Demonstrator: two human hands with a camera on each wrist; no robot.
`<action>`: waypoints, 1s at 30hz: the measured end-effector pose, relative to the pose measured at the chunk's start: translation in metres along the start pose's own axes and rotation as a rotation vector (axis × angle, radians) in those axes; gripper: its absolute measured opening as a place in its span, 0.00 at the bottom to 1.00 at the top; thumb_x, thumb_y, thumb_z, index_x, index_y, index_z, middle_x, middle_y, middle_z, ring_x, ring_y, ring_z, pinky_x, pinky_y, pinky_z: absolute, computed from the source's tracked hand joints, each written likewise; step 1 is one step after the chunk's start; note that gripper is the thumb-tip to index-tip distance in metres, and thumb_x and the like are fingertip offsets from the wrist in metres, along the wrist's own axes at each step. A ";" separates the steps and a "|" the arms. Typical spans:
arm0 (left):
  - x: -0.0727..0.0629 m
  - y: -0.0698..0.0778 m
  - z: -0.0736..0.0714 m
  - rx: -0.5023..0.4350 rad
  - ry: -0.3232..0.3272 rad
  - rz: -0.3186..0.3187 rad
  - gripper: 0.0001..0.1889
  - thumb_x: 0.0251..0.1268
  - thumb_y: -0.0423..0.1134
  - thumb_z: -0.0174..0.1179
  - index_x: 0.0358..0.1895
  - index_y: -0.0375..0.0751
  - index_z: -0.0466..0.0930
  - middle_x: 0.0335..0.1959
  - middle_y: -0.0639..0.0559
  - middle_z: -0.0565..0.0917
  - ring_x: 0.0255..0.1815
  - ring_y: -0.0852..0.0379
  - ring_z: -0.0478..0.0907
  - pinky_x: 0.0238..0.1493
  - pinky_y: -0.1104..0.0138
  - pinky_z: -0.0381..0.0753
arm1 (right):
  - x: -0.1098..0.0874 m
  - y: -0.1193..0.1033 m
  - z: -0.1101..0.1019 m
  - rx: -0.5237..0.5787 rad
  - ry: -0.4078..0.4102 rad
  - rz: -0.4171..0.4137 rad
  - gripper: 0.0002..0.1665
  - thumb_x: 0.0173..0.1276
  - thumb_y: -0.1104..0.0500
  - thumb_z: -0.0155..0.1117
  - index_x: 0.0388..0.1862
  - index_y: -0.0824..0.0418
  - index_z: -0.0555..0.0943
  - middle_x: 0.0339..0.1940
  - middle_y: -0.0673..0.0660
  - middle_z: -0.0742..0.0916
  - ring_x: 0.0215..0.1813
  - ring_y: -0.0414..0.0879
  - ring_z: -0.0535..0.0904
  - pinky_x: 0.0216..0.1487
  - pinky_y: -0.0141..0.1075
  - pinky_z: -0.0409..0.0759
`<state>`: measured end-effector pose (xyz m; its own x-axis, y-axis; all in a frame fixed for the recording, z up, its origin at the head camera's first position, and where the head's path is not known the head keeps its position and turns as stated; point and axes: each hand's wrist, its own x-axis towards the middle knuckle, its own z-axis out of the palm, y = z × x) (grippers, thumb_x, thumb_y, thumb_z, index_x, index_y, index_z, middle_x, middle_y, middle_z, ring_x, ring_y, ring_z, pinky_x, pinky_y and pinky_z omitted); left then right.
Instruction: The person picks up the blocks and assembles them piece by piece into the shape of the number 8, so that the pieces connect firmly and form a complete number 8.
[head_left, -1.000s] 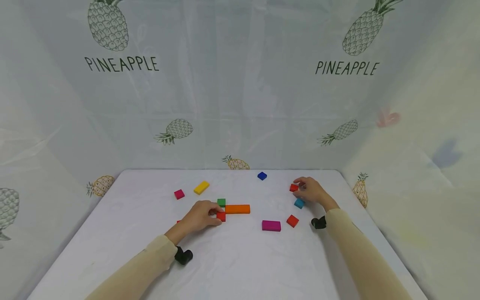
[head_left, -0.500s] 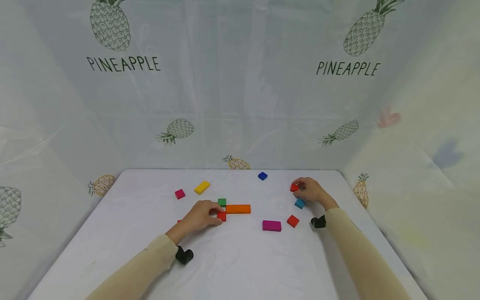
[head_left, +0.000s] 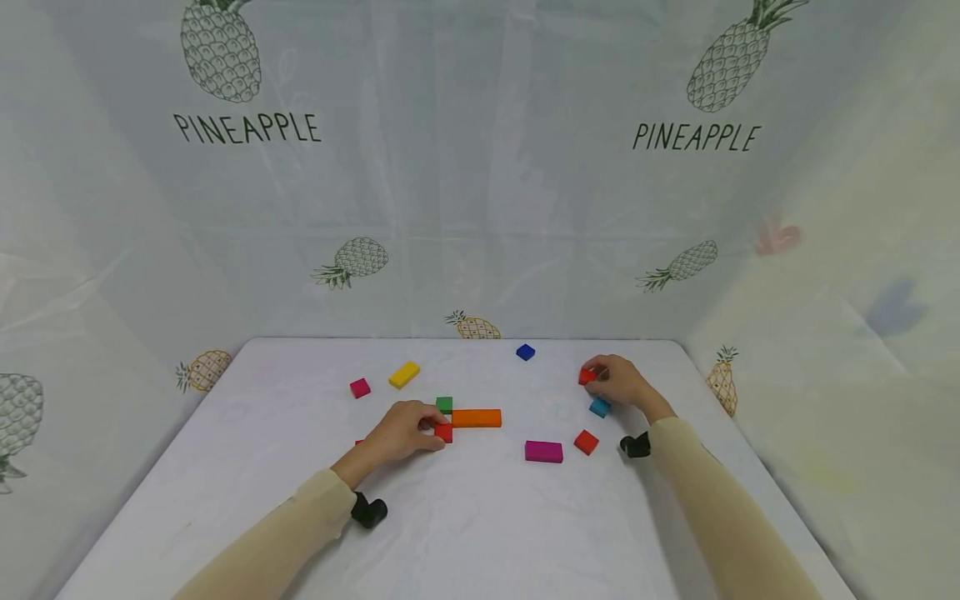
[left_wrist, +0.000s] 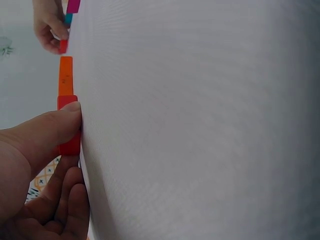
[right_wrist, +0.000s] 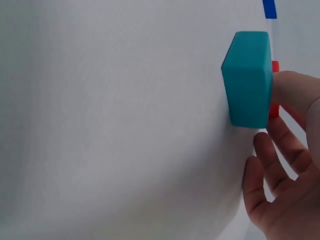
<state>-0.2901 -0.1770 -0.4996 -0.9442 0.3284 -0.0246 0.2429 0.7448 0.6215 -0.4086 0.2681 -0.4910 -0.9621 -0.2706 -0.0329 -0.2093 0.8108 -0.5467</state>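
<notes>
My left hand (head_left: 403, 431) pinches a red block (head_left: 445, 433) between thumb and fingers, low on the white table. That block sits at the left end of a long orange block (head_left: 477, 418), just in front of a green block (head_left: 444, 404). In the left wrist view the thumb lies over the red block (left_wrist: 69, 145). At the far right, my right hand (head_left: 621, 381) holds another red block (head_left: 587, 377) by thumb and fingers. Right by that hand stands a teal block (right_wrist: 248, 82), which partly covers the held red block (right_wrist: 275, 95) in the right wrist view.
A magenta block (head_left: 543, 452) and a loose red block (head_left: 586, 442) lie right of centre. Toward the back are a dark blue block (head_left: 526, 352), a yellow block (head_left: 404, 375) and a pink block (head_left: 360, 387). Another red piece (head_left: 358, 443) peeks out behind the left wrist.
My right hand and its red block have shifted very slightly to the left. The left hand keeps its grip on the red block, and the other blocks stay in place.
</notes>
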 end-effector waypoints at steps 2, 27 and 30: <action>0.000 0.001 0.000 -0.009 0.001 -0.002 0.15 0.62 0.43 0.79 0.52 0.53 0.90 0.39 0.60 0.83 0.45 0.57 0.76 0.49 0.63 0.80 | 0.000 -0.003 0.001 0.005 0.004 -0.005 0.22 0.73 0.57 0.72 0.63 0.61 0.82 0.57 0.64 0.84 0.58 0.61 0.78 0.57 0.54 0.83; -0.001 0.000 0.001 -0.006 0.006 0.002 0.15 0.62 0.42 0.79 0.51 0.51 0.90 0.39 0.58 0.82 0.44 0.55 0.75 0.48 0.62 0.78 | -0.009 -0.077 0.031 0.037 -0.002 -0.139 0.20 0.71 0.58 0.76 0.59 0.61 0.84 0.51 0.60 0.86 0.52 0.56 0.83 0.53 0.47 0.86; -0.001 0.000 0.001 -0.008 0.007 0.006 0.15 0.62 0.41 0.79 0.51 0.51 0.90 0.39 0.58 0.82 0.44 0.55 0.75 0.48 0.62 0.78 | -0.011 -0.085 0.034 0.064 -0.016 -0.135 0.20 0.70 0.59 0.76 0.59 0.60 0.84 0.51 0.59 0.85 0.53 0.54 0.83 0.52 0.45 0.86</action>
<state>-0.2888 -0.1766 -0.5002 -0.9442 0.3291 -0.0155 0.2469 0.7380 0.6280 -0.3744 0.1841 -0.4729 -0.9232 -0.3831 0.0314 -0.3241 0.7318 -0.5995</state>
